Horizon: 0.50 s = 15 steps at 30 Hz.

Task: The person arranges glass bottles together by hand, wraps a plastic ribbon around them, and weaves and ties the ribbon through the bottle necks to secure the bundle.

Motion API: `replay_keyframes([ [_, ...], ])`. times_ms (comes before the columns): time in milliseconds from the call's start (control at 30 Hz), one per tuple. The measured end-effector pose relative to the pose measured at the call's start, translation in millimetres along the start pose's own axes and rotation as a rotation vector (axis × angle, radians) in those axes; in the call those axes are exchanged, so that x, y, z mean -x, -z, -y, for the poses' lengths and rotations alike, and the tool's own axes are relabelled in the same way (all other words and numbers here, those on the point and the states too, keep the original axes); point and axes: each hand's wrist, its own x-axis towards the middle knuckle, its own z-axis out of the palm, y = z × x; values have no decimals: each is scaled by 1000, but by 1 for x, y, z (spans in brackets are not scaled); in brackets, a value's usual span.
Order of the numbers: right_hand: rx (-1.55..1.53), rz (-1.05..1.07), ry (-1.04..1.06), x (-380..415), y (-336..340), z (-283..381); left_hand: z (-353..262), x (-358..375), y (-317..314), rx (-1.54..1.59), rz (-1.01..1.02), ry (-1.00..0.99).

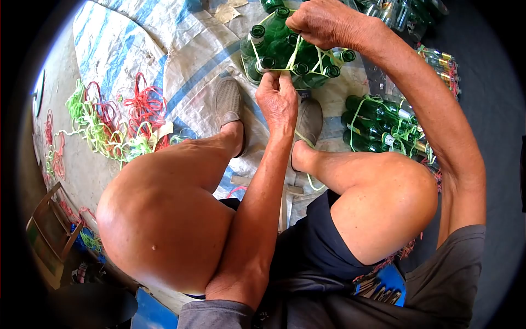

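Observation:
A cluster of upright green glass bottles stands between and beyond my feet, with pale yellow-green plastic string looped around the necks. My left hand is at the near side of the cluster, thumb and fingers pinched on the string beside a bottle neck. Above the far right part of the cluster, my right hand is closed, its fingers gripping string that runs down toward the left hand. The fingertips of the right hand are partly hidden by the hand itself.
Bundled green bottles lie to the right, tied with similar string. Tangled red and green string lies at left on a blue-striped white sheet. More glass bottles are at the top right. A wooden frame stands lower left.

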Motion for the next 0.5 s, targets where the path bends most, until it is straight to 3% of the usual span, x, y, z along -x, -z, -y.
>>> replay_keyframes([
  [500,-10,58,43,-18,12,2,2,-4,-1,43,-8,-21],
])
